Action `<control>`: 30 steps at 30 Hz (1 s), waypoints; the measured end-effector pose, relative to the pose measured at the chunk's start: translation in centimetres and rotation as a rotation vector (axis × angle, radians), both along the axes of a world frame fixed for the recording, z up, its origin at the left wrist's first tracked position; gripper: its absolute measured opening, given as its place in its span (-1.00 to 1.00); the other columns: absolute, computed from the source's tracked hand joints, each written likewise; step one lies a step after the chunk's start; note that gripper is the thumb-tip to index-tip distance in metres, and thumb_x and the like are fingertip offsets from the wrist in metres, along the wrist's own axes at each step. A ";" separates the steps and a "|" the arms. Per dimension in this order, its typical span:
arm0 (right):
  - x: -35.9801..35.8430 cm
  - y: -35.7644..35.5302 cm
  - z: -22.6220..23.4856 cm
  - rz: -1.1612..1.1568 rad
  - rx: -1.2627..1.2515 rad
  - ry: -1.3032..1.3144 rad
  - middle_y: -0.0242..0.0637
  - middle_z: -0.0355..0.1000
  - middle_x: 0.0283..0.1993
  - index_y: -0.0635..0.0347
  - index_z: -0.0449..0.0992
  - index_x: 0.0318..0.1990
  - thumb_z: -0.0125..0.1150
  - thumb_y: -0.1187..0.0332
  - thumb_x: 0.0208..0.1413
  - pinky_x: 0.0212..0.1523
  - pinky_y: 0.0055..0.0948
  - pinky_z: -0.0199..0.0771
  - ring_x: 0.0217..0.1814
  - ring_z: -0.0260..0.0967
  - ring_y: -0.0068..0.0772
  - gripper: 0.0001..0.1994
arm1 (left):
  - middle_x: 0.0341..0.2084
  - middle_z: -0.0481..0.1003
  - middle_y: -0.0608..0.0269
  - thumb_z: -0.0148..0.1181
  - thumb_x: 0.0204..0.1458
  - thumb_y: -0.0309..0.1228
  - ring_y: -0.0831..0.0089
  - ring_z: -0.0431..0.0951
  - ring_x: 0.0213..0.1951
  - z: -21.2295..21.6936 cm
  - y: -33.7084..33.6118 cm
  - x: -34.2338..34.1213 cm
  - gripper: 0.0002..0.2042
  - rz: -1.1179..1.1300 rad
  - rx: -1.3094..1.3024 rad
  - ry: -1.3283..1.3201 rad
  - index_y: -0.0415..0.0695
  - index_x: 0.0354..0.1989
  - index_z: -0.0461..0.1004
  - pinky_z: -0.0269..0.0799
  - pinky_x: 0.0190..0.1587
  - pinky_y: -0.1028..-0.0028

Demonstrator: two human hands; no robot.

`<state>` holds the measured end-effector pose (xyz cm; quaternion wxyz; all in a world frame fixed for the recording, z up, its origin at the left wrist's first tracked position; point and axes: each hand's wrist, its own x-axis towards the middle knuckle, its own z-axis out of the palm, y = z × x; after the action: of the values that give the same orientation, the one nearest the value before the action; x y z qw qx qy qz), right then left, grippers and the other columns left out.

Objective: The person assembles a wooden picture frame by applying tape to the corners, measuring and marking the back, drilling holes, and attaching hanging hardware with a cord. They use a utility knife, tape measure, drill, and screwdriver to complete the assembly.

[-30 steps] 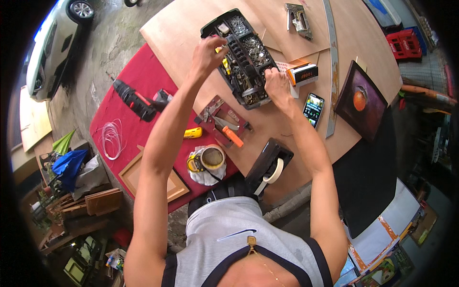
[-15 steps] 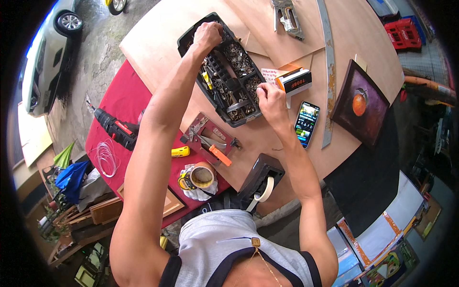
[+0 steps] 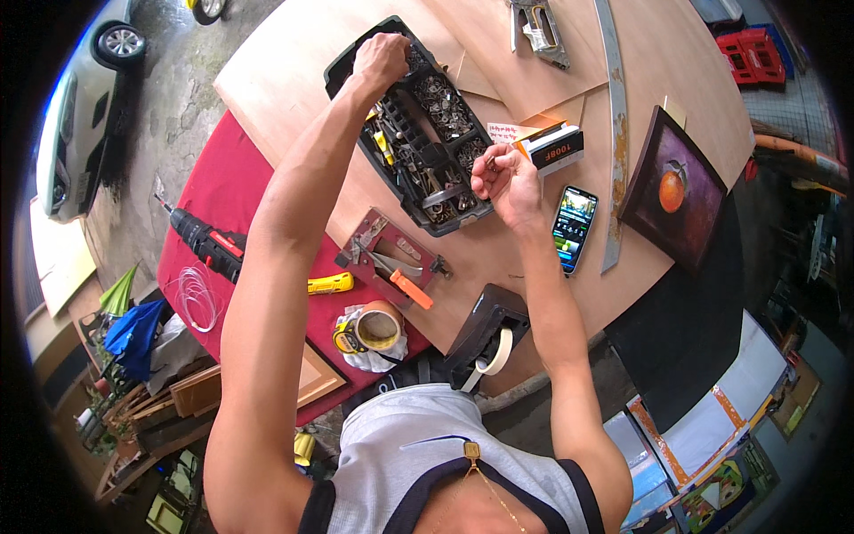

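Note:
A black toolbox organizer [image 3: 418, 214] lies open on the wooden board, its compartments filled with small metal hardware [image 3: 442, 105] and hand tools. My left hand [image 3: 382, 60] reaches into its far end with fingers bent down; the fingertips and anything between them are hidden. Beside the toolbox's right edge, my right hand [image 3: 511, 185] is raised with the palm turned up and fingers curled together. A tiny dark piece seems to sit at its fingertips, too small to name. Just right of that hand is a white, black and orange box [image 3: 556, 149].
A phone [image 3: 575, 222], a metal straightedge [image 3: 614, 133] and a framed orange painting [image 3: 674, 191] lie to the right. A staple gun [image 3: 541, 34] is at the back. Nearer me are a tape dispenser [image 3: 485, 334], a miter clamp [image 3: 378, 254], a yellow cutter [image 3: 330, 284] and a drill [image 3: 205, 238].
My right hand has turned from palm down at the toolbox rim to palm up, fingers curled. My left hand has shifted slightly within the far end of the box.

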<state>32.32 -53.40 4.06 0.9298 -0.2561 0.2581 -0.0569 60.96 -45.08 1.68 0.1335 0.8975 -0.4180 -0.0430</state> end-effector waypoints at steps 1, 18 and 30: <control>-0.1 0.1 0.0 -0.007 0.007 0.009 -0.12 0.44 -0.48 0.27 0.39 -0.34 -0.14 0.36 0.04 -0.56 -0.41 0.43 -0.53 0.44 -0.28 -0.80 | -0.44 0.53 0.02 0.13 -0.25 -0.51 0.10 0.56 -0.31 0.1 0.0 -0.1 -0.85 -0.016 0.002 0.014 -0.13 -0.44 0.54 0.48 -0.20 0.24; -0.2 0.8 1.6 -0.160 0.098 0.127 0.16 0.34 -0.01 0.53 0.21 0.05 -0.18 0.57 0.08 0.05 -0.16 0.45 0.04 0.37 0.02 -0.64 | -0.51 0.53 -0.06 0.04 -0.14 -0.48 0.05 0.58 -0.40 0.0 -0.4 -0.6 -0.84 -0.045 -0.061 -0.135 -0.14 -0.42 0.56 0.49 -0.30 0.21; -0.7 1.3 0.4 -0.187 -0.072 0.169 0.02 0.44 -0.17 0.35 0.31 -0.01 -0.10 0.57 0.16 -0.20 -0.32 0.60 -0.17 0.50 -0.14 -0.75 | -0.49 0.57 0.17 0.17 -0.10 -0.33 0.29 0.58 -0.42 -0.1 0.1 0.3 -0.83 0.030 -0.350 0.079 0.02 -0.31 0.60 0.48 -0.27 0.34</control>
<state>31.63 -52.06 4.46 0.8856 -0.2679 0.3561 -0.1307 61.25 -45.01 1.55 0.3044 0.8644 -0.4002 -0.0027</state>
